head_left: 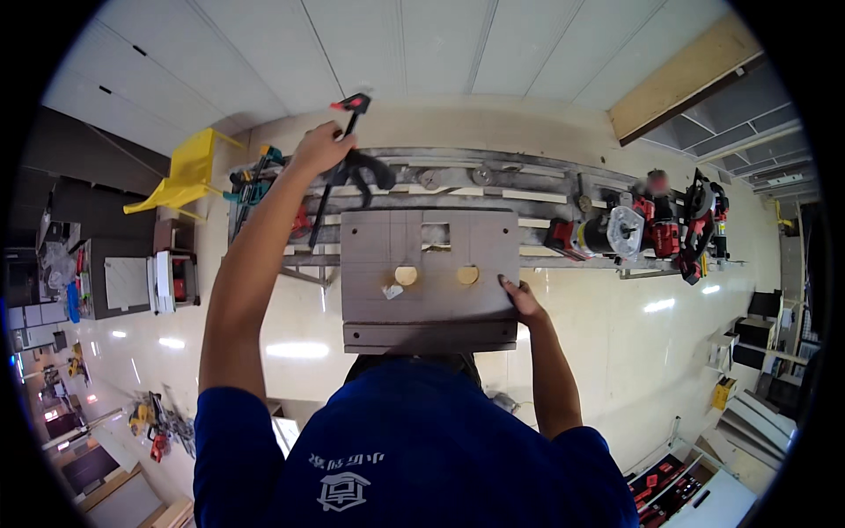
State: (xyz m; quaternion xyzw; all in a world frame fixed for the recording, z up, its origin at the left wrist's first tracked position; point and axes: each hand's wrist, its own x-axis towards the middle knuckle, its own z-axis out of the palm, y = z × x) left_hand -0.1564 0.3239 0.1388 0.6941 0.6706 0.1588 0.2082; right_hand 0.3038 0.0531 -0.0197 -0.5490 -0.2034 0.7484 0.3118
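My left hand is raised at the far side of the bench, its fingers closed around a black bar clamp with red pads. The clamp's bar slants down toward the far left corner of a grey-brown board. Two round holes and a squarish cutout go through this board, and a small whitish scrap lies on it. A narrower strip runs along its near edge, close to my body. At the board's right edge, my right hand grips it, thumb on top and fingers partly hidden underneath.
The slatted bench stretches behind the board. Red cordless power tools and a router-like tool with a clear guard sit on its right part. Teal clamps are at its left end, near a yellow chair.
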